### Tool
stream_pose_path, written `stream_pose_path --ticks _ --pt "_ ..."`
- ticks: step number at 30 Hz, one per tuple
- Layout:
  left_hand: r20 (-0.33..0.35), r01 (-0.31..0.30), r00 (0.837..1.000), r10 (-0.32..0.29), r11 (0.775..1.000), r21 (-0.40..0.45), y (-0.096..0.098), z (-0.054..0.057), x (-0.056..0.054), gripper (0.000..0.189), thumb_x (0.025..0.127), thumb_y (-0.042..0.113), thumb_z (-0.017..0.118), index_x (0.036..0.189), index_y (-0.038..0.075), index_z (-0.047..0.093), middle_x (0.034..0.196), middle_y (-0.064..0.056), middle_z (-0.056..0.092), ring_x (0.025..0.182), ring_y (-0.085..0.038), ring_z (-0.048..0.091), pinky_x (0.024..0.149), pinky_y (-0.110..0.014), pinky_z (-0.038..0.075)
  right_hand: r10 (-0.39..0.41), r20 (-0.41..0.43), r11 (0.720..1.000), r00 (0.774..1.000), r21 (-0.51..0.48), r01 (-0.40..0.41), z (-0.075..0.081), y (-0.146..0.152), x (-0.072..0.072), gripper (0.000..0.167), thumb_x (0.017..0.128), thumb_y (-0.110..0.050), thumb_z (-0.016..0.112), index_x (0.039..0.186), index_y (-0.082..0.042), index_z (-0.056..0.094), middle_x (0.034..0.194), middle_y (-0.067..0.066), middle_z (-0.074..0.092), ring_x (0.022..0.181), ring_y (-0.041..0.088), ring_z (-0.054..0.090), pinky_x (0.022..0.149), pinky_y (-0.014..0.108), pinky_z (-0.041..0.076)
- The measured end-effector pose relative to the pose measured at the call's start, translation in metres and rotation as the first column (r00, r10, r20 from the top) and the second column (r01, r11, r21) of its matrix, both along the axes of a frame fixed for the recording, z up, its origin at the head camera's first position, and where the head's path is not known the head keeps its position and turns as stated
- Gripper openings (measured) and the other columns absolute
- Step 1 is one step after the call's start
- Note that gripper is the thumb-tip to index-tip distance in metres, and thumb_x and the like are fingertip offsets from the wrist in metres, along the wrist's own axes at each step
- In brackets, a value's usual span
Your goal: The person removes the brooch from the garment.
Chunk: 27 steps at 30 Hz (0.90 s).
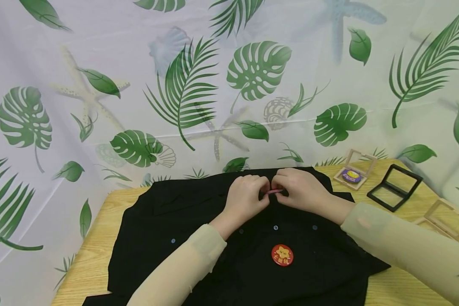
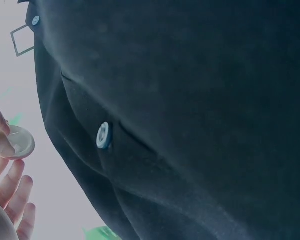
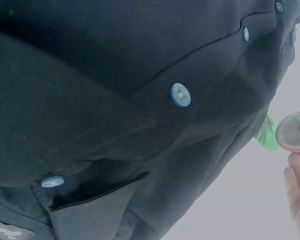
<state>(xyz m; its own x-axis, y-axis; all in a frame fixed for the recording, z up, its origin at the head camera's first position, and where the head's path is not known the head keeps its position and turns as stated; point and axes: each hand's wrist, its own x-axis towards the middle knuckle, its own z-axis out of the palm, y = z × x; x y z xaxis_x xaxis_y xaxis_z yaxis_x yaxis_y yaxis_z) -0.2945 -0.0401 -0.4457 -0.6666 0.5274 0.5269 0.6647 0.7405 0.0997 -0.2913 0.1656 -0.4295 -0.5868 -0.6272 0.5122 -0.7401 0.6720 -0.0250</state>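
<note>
My left hand point(image 1: 248, 193) and right hand point(image 1: 302, 189) meet over the upper part of a black shirt point(image 1: 199, 204). Between them, fingers and thumbs pinch a small round badge point(image 1: 274, 191), seen nearly edge-on as a thin reddish strip. Its pale, disc-like side shows at the edge of the left wrist view as a badge point(image 2: 24, 143) and in the right wrist view as a badge point(image 3: 289, 132). A red badge with a yellow star point(image 1: 282, 255) lies on the shirt below the hands. Blue-grey buttons point(image 3: 180, 95) dot the shirt.
To the right on the wooden table point(image 1: 386, 284) stand an open beige case point(image 1: 361, 163) with a purple-and-yellow badge point(image 1: 352, 176), an open black case point(image 1: 394, 187) and another beige case point(image 1: 445, 219). A leaf-patterned cloth point(image 1: 214, 85) hangs behind.
</note>
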Motion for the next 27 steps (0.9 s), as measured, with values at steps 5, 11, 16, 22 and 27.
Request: stream_pose_path --ticks 5,11,16,22,27 --pt "-0.012 -0.005 1.000 0.005 1.000 -0.007 -0.0008 0.0021 0.0006 0.009 0.088 0.018 0.080 0.087 0.021 0.071 0.080 0.006 0.073 0.073 -0.012 0.064 0.073 -0.028 0.051 0.007 -0.011 1.000 1.000 -0.004 -0.007 0.0007 -0.0002 -0.0001 0.021 0.078 -0.006 0.087 0.085 -0.013 0.069 0.082 -0.001 0.064 0.072 0.012 0.055 0.066 0.032 0.052" --pt "-0.028 0.000 1.000 0.000 1.000 -0.008 -0.0003 0.0048 0.0013 0.010 0.087 0.017 0.080 0.086 0.021 0.070 0.079 0.007 0.071 0.073 -0.011 0.064 0.073 -0.028 0.051 0.000 -0.005 1.000 1.000 0.014 0.000 0.0037 0.0003 -0.0007 0.022 0.079 -0.007 0.087 0.084 -0.015 0.067 0.080 -0.002 0.061 0.069 0.011 0.053 0.064 0.031 0.050" --pt "-0.036 0.023 0.999 -0.022 0.999 0.022 0.0007 0.0059 0.0009 0.011 0.086 0.015 0.080 0.085 0.020 0.070 0.079 0.004 0.072 0.072 -0.012 0.063 0.071 -0.029 0.050 0.006 -0.015 1.000 1.000 0.016 -0.006 0.0064 0.0009 -0.0019 0.025 0.078 -0.007 0.087 0.083 -0.015 0.064 0.078 -0.003 0.059 0.068 0.011 0.051 0.063 0.031 0.048" --pt "-0.054 0.028 0.998 -0.026 0.999 0.032 0.0013 0.0058 0.0013 0.011 0.085 0.018 0.082 0.086 0.020 0.071 0.079 0.006 0.071 0.072 -0.011 0.063 0.072 -0.029 0.051 0.008 -0.020 1.000 1.000 0.018 -0.007 0.0062 0.0016 -0.0021 0.026 0.076 -0.008 0.088 0.083 -0.014 0.064 0.078 -0.003 0.058 0.068 0.010 0.050 0.062 0.030 0.048" --pt "-0.047 0.019 0.999 -0.018 1.000 0.020 0.0013 0.0057 0.0025 0.013 0.085 0.022 0.084 0.089 0.020 0.072 0.082 0.006 0.072 0.074 -0.011 0.065 0.075 -0.030 0.053 0.010 -0.020 1.000 1.000 0.016 -0.010 0.0054 0.0018 -0.0016 0.026 0.075 -0.007 0.087 0.082 -0.014 0.063 0.077 -0.003 0.057 0.068 0.010 0.050 0.062 0.030 0.047"
